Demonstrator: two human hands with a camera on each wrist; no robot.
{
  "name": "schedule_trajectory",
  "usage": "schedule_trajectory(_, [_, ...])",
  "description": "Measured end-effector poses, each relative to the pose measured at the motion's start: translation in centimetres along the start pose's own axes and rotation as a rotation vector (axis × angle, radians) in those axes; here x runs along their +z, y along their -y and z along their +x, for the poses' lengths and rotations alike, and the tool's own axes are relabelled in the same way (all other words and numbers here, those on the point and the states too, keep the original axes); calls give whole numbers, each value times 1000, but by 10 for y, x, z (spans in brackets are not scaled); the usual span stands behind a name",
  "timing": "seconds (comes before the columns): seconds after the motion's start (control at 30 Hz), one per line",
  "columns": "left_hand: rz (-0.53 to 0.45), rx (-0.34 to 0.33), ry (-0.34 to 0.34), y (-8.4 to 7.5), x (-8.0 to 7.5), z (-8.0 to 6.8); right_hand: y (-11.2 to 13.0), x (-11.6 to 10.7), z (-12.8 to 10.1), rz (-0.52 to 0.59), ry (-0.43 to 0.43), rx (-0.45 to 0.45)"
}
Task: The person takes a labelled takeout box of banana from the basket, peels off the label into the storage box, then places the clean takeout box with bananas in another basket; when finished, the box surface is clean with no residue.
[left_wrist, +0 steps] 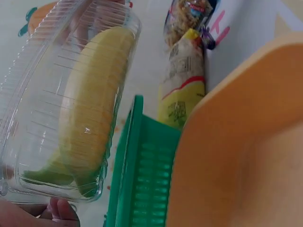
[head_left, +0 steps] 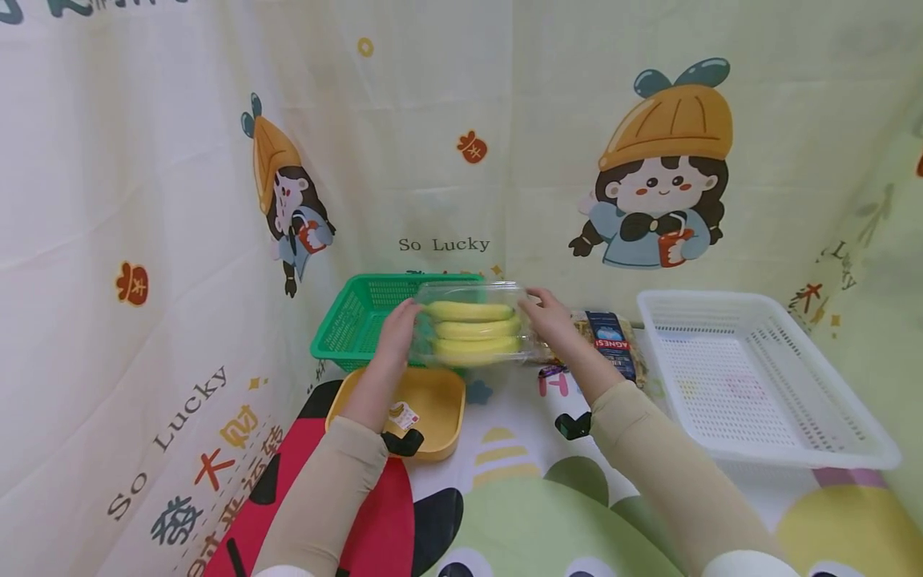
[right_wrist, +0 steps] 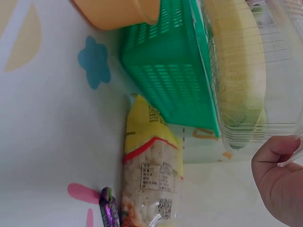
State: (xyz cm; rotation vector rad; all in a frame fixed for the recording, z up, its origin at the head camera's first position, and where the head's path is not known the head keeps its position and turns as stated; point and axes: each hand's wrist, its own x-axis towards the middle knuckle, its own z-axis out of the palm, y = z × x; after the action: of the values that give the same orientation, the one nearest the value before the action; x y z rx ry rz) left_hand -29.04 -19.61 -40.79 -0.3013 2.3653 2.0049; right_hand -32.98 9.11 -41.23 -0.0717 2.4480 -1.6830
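Both hands hold up a clear plastic clamshell box [head_left: 472, 292] with several yellow bananas [head_left: 476, 329] inside. At its left end, my left hand [head_left: 397, 328] grips the edge, with curled fingertips [left_wrist: 60, 208] under the rim in the left wrist view. My right hand [head_left: 550, 316] pinches the opposite end, thumb and finger at the rim [right_wrist: 279, 153] in the right wrist view. The box hangs above the right part of a green basket [head_left: 346, 320]. In front of that basket stands a yellow-orange bin [head_left: 440, 409] with a small banana-printed label [head_left: 402, 415] in it.
A white basket [head_left: 728, 385] stands at the right. Between the baskets lie a pasta bag marked AGNESI [head_left: 613, 344], a yellow-and-clear food bag [right_wrist: 151, 175] and a small purple packet [right_wrist: 109, 208]. A printed curtain [head_left: 433, 176] hangs behind and at the sides.
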Motion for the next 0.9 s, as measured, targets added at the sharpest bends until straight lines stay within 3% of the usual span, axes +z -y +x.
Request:
schedule_trajectory(0.4, [17,-24,-48,-4,-23,22,12,22,25,101,35,33])
schedule_trajectory(0.7, [47,-38,-76,-10,-41,37,26,31,31,126,103,66])
schedule_trajectory(0.9, [33,-58,-89,-11,-54,45,36,41,36,145,104,63])
